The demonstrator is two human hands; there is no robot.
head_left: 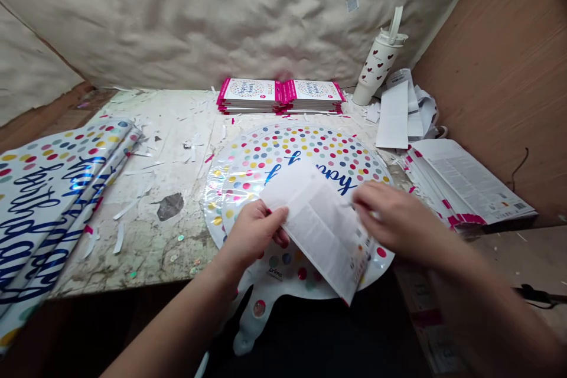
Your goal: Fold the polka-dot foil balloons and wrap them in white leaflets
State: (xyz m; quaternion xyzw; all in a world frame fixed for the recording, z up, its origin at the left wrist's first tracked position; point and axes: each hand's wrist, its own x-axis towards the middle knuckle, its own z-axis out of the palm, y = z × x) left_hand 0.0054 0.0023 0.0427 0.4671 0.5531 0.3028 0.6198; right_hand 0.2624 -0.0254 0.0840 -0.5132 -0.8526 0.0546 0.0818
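Note:
My left hand (257,227) is closed on the left edge of a white paper packet (325,227), thumb on top. The packet lies tilted, with small print and a pink edge at its lower corner. Smeared by motion, my right hand (385,212) is at the packet's right edge, its fingers curled together. Something small and pale shows at its fingertips, too blurred to name. Beneath both hands lies a flat round foil balloon (248,153) with coloured dots and blue lettering. Its tail (248,331) hangs over the table's front edge.
Two stacks of pink-edged packets (252,90) stand at the back. More packets (473,183) fan out at right, near white paper pieces (394,115) and a tumbler with hearts (376,68). Flat balloons (57,189) overhang the left side. Paper scraps litter the worn table (177,130).

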